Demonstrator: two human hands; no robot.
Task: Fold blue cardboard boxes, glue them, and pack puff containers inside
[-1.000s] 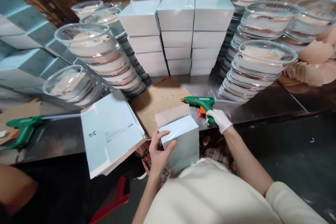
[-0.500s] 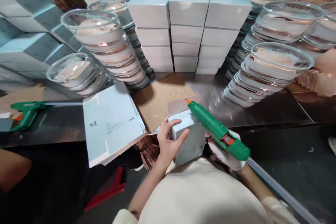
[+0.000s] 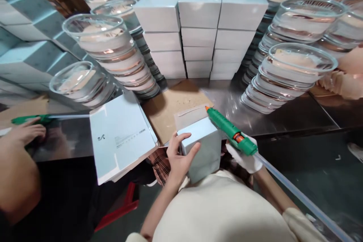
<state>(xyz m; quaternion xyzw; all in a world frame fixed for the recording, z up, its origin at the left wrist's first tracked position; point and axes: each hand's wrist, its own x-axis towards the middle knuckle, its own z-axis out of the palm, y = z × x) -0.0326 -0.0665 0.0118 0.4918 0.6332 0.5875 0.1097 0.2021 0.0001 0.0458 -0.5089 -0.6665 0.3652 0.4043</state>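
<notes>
The pale blue box sits against the person's lap at the near edge of the bench, its open flap standing up on the far side. The left hand clasps its left upper corner, thumb over the top face and fingers curled round the side wall. It looks like thin card: light, stiff along the folds but easy to dent on the flat faces, so I'd say a hold at a corner or edge, as here, is the safe one. The glossy skin may be a little slippery.

The gloved right hand is wrapped tight round the grip of the green glue gun, whose orange tip touches the flap just beyond the left fingers; a clear glue stick trails back past the wrist.

Half a second ago the flap was bare; now a thin bead of glue runs across it, and the gun lies lower. Far left of the fingers, another person's hand now rests on a second green gun.
</notes>
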